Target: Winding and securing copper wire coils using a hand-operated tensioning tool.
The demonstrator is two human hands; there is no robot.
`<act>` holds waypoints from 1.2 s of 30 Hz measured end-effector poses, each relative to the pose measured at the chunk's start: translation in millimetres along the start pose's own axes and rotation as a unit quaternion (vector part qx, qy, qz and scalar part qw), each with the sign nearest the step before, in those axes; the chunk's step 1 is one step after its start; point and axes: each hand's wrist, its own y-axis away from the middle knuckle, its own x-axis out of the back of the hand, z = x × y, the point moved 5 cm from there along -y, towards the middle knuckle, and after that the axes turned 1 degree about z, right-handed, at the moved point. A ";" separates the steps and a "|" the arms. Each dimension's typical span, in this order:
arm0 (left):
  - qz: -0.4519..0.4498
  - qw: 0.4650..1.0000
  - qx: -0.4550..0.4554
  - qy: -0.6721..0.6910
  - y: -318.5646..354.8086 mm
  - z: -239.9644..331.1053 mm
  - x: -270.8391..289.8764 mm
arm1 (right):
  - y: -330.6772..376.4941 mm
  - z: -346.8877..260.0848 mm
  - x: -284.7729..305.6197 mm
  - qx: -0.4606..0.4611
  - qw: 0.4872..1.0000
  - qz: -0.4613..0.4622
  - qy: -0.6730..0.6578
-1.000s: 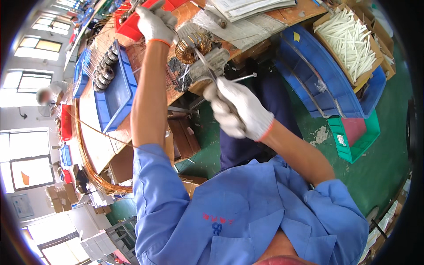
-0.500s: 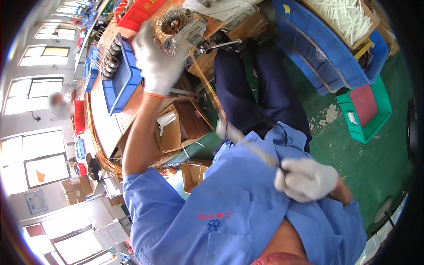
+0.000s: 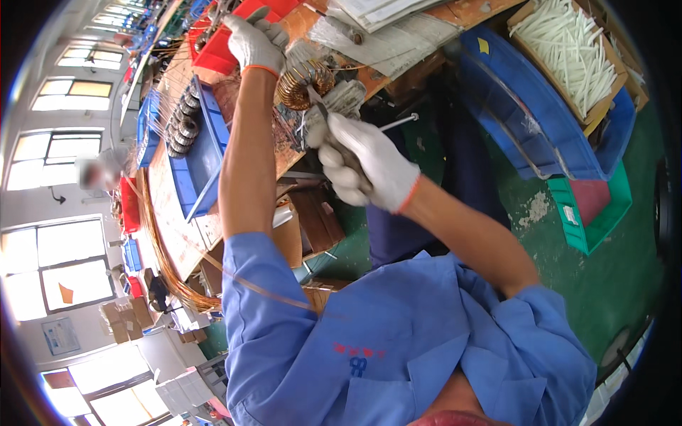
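A ring-shaped coil wound with copper wire [image 3: 293, 86] sits at the bench edge, between my two gloved hands. My right hand [image 3: 369, 160], in a white glove with greyish fingers, is closed round a tool. The tool's narrow dark tip [image 3: 322, 108] points at the coil's centre hole; its handle is mostly hidden in my fist. Beyond the coil, my left hand [image 3: 254, 46] reaches toward a red bin [image 3: 213, 53]. Its fingers look apart, with grey on them, and nothing held can be made out. A blurred copper strand [image 3: 259, 290] crosses my left sleeve.
A blue tray [image 3: 202, 167] and a row of dark wound rings [image 3: 183, 124] lie left on the bench [image 3: 167, 206]. Papers [image 3: 383, 11] lie behind the coil. Right stand blue bins [image 3: 522, 124], a box of white tubes [image 3: 565, 53] and a green bin [image 3: 600, 227].
My right hand has come from my chest up to the coil with the tool. The left hand has moved off the coil toward the red bin. The taut wire no longer shows.
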 end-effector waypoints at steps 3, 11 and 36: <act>-0.093 0.995 0.044 -0.021 -24.1 -9.4 32.0 | -4.4 -8.6 2.7 -0.063 0.995 -0.077 0.030; 0.066 0.954 -0.141 -0.258 130.9 37.8 67.2 | 165.8 16.8 45.6 -0.004 0.964 -0.017 0.265; -0.010 0.981 -0.089 -0.171 151.7 110.9 -70.0 | 217.8 4.8 89.3 -0.182 0.932 -0.071 0.307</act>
